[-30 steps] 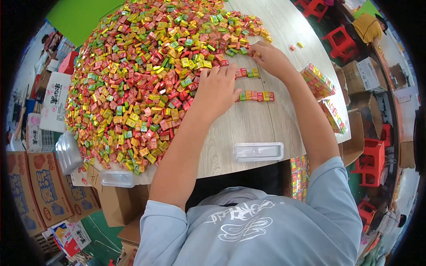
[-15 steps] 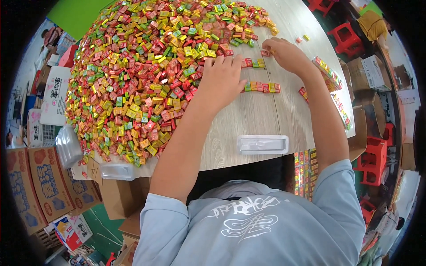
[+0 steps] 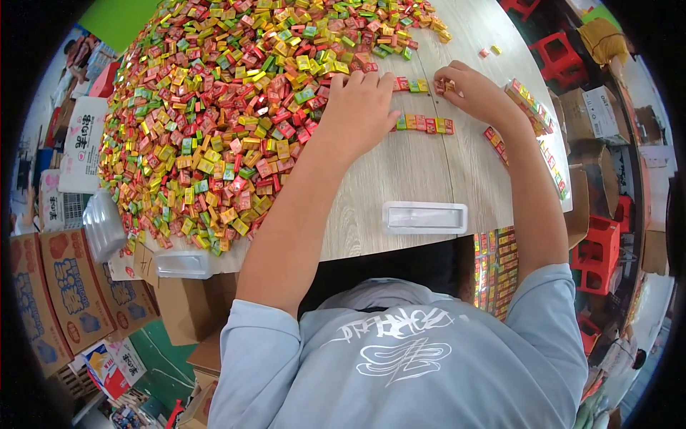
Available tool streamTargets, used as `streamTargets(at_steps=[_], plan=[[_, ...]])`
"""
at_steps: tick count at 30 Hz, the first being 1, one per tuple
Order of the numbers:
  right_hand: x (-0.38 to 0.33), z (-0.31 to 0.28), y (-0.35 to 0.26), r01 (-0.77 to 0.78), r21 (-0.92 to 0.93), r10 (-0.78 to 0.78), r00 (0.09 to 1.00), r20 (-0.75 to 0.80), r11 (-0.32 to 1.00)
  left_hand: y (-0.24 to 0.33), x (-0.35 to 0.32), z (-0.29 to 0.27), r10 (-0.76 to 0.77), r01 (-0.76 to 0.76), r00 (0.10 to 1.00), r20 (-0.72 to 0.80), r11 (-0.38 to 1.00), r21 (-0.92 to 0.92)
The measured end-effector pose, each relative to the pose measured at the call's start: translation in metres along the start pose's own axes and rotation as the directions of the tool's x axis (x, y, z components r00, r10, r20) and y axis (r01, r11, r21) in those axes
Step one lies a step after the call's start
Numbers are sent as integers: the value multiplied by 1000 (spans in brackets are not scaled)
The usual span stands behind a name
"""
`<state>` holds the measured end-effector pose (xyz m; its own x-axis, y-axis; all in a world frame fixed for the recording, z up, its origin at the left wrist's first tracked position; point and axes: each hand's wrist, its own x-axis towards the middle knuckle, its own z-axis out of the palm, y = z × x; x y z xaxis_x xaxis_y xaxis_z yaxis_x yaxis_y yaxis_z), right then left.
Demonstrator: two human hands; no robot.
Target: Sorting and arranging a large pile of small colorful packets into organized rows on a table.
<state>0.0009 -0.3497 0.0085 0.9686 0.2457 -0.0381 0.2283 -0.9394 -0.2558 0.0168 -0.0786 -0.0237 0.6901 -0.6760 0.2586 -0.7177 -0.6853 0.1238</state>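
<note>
Nearest is the person's blue-grey T-shirt (image 3: 400, 372), and just beyond it, below the table edge on the right, a container holds packed rows of candies (image 3: 496, 272). A clear plastic tray (image 3: 425, 218) lies on the bare near part of the wood-grain table (image 3: 350, 232); a second clear tray (image 3: 184, 264) rests at the edge to the left. Further in, two short rows of small wrapped candies (image 3: 425, 124) run across the surface. The left hand (image 3: 361, 111) is palm down over their left ends, thumb apart from the fingers; its fingertips are hidden, so whether they grip anything cannot be told. The right hand (image 3: 464, 87) pinches a red candy (image 3: 441, 86) at the right end of the farther row. Stacked blocks of candies (image 3: 529, 106) stand near the right edge, while a large loose heap (image 3: 214, 114) in red, yellow, green and orange covers the table's left side. Around the table, brown printed cartons (image 3: 75, 293) stand on the left by green flooring (image 3: 161, 365); on the right are red plastic stools (image 3: 599, 250), an open cardboard box (image 3: 597, 118) and, farther off, a person in a mustard top (image 3: 602, 39)
</note>
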Motion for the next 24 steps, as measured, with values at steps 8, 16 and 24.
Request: streamTargets(at_steps=[8, 16, 24], plan=[[-1, 3, -8, -11, 61, 14, 999, -34, 998, -4, 3, 15, 41, -40, 989, -142, 999, 8], [-2, 9, -8, 8, 128, -5, 1000, -21, 992, 0, 6, 6, 33, -37, 999, -33, 994, -105], [-2, 12, -7, 28, 125, -23, 999, -42, 992, 1, 7, 7, 57, -68, 997, -55, 972, -226]])
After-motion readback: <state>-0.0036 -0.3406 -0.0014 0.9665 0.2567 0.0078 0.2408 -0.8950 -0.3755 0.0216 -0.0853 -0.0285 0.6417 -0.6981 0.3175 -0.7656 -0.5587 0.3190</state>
